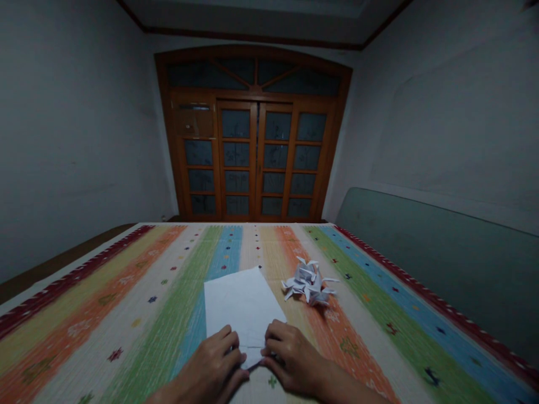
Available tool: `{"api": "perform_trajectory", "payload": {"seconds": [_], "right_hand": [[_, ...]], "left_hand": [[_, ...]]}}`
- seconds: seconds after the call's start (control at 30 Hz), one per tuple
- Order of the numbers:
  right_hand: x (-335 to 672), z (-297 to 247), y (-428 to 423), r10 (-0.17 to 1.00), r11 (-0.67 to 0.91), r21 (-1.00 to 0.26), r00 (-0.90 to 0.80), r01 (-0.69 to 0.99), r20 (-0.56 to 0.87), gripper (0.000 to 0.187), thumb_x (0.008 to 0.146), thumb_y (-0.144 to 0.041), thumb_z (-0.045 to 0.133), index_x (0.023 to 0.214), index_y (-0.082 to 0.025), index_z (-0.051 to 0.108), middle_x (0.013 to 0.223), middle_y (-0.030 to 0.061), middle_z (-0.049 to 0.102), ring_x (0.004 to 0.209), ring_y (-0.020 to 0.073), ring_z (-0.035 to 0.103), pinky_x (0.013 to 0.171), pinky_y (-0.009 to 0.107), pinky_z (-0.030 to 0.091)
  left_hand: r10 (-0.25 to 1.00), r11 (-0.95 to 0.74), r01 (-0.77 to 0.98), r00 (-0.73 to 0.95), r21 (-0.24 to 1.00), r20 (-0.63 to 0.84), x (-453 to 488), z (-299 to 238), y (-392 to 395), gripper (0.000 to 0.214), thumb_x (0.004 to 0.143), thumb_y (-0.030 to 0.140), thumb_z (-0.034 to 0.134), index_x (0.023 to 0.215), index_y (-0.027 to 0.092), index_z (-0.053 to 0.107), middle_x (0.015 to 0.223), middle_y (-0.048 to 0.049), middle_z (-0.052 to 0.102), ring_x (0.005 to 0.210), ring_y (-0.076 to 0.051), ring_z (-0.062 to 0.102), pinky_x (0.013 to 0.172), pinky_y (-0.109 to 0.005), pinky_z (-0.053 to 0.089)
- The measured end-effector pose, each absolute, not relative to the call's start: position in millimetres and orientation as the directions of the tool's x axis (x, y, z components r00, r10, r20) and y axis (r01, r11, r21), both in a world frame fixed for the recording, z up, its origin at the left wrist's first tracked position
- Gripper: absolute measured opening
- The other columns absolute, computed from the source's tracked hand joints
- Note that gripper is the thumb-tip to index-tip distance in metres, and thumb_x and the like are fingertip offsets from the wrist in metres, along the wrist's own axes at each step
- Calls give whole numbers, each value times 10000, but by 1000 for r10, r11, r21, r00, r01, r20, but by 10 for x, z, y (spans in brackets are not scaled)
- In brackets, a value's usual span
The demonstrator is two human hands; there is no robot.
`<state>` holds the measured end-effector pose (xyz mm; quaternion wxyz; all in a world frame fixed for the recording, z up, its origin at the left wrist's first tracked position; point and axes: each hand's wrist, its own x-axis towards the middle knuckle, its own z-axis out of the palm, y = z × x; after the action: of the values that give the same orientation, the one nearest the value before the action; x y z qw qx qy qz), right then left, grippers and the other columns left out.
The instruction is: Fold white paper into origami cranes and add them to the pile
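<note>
A white sheet of paper lies on the striped tablecloth in front of me. At its near end is a smaller piece of white paper, pinched between my two hands. My left hand grips its left side with fingers curled and thumb below. On the right side, my right hand closes on it in the same way, fingers bent over the top. How the piece is folded is partly hidden by the fingers. Right of the sheet sits a small cluster of folded white paper cranes.
The table wears a multicoloured striped tablecloth with small woven motifs. Along the right side stands a pale green padded backrest. Wooden doors with glass panes close off the far wall.
</note>
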<state>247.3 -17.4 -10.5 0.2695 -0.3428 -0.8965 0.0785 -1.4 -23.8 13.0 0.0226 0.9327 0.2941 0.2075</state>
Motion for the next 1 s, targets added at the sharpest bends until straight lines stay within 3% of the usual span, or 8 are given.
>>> {"api": "perform_trajectory", "payload": {"seconds": [0.17, 0.27, 0.43, 0.6, 0.8, 1.0], "right_hand": [[2453, -68, -164, 657, 754, -400, -608, 521, 446, 107, 804, -79, 682, 814, -181, 650, 844, 58, 663, 801, 200, 581, 686, 290, 402], [2451, -57, -162, 712, 700, -496, -557, 514, 428, 159, 745, -20, 685, 783, -173, 660, 844, 54, 669, 808, 196, 592, 704, 284, 416], [2449, -96, -90, 815, 570, -631, -458, 525, 355, 190, 670, -2, 803, 722, -159, 709, 797, 34, 693, 841, 204, 628, 778, 296, 435], [2426, -66, -44, 892, 428, -738, -378, 522, 250, 179, 671, -16, 843, 699, -170, 755, 770, 18, 714, 801, 180, 638, 737, 260, 433], [2383, 13, -83, 924, 360, -731, -329, 580, 194, 235, 678, 25, 789, 822, -159, 757, 748, -4, 676, 713, 154, 596, 681, 242, 405], [2359, 10, -113, 931, 351, -682, -317, 642, 180, 353, 710, -7, 788, 1019, -165, 729, 821, 14, 664, 791, 188, 590, 728, 273, 410]], "left_hand": [[769, -628, 609, 578, 484, 272, 41, 112, -219, 165, 964, 179, 592, 823, 184, 677, 892, -53, 693, 833, -206, 647, 737, -292, 486], [847, -509, 653, 497, 562, 189, 73, 92, -177, 186, 950, 225, 593, 795, 179, 685, 819, -36, 693, 773, -198, 635, 720, -295, 457], [919, -357, 708, 384, 610, 92, 104, 63, -115, 160, 868, 265, 643, 755, 177, 713, 736, -16, 693, 701, -190, 607, 680, -288, 411], [937, -296, 726, 345, 621, 44, 125, 81, -110, 156, 838, 276, 660, 730, 173, 703, 745, -32, 702, 724, -207, 620, 682, -294, 398], [947, -277, 769, 320, 577, 28, 149, 50, -122, 137, 827, 236, 675, 708, 191, 623, 758, -22, 674, 746, -213, 610, 699, -298, 379], [951, -253, 762, 310, 595, 8, 142, 116, -125, 90, 799, 187, 701, 823, 200, 615, 730, 22, 644, 723, -204, 590, 679, -283, 357]]}}
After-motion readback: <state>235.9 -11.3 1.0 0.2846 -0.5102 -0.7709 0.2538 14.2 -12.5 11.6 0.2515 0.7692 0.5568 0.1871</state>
